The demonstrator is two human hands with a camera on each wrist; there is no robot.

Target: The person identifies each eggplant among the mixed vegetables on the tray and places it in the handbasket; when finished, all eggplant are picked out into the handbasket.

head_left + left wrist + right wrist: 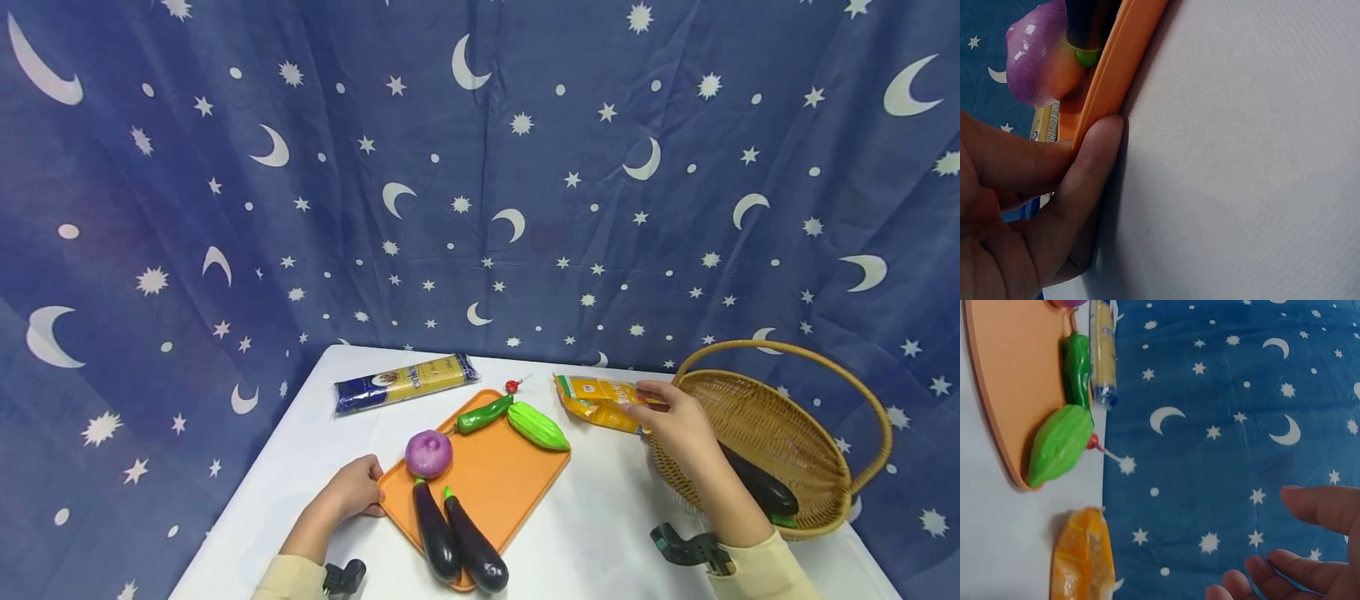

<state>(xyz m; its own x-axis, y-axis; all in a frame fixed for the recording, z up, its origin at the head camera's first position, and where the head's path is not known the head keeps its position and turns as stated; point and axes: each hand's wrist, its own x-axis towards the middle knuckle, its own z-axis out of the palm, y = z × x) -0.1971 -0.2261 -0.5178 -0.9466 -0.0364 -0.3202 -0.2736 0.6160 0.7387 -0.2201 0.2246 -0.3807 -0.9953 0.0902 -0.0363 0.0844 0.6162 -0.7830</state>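
At the left edge of the orange tray (517, 492), my left hand (356, 487) pinches the rim; the left wrist view shows thumb and finger on the tray edge (1116, 69). The tray holds a purple onion (428, 454), a green pepper (483, 414), a light green vegetable (537, 426) and two eggplants (437, 533). My right hand (678, 421) is over the right end of an orange packet (600, 402), beside the basket. In the right wrist view its fingers are apart with nothing between them, and the packet (1083, 556) lies off to one side.
A wicker basket (780, 425) with a tall handle stands at the right with an eggplant (761, 483) inside. A blue and yellow pasta packet (408, 383) lies at the back left. A red lollipop (512, 387) lies behind the tray. A patterned blue curtain (480, 167) hangs behind the table.
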